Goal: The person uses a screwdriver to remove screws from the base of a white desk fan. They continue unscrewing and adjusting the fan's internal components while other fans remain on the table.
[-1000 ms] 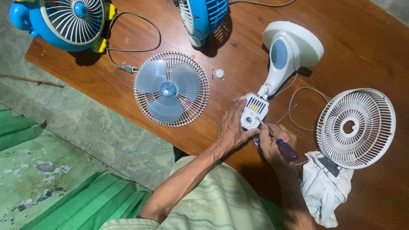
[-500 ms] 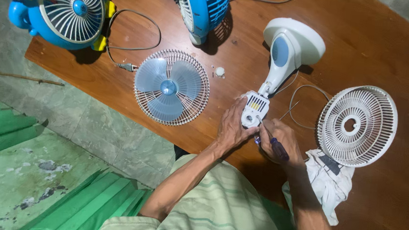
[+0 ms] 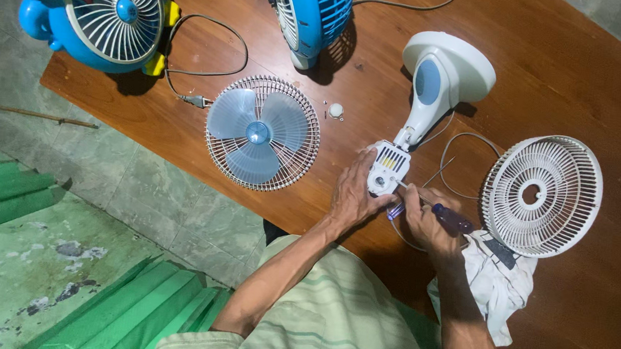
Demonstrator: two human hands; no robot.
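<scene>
Hands (image 3: 389, 206) side by side: left on motor housing (image 3: 387, 168), right around screwdriver (image 3: 440, 214).

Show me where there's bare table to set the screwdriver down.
Bare wood lies right of the fan stand's round base, above the loose white grille, and at the table's near-right corner. It is crowded around both hands, the cords and cloth.

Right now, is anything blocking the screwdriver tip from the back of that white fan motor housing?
Nothing visible does. The right hand holds the dark-handled screwdriver with its shaft reaching the white vented motor housing, which the left hand steadies on the brown wooden table.
</scene>
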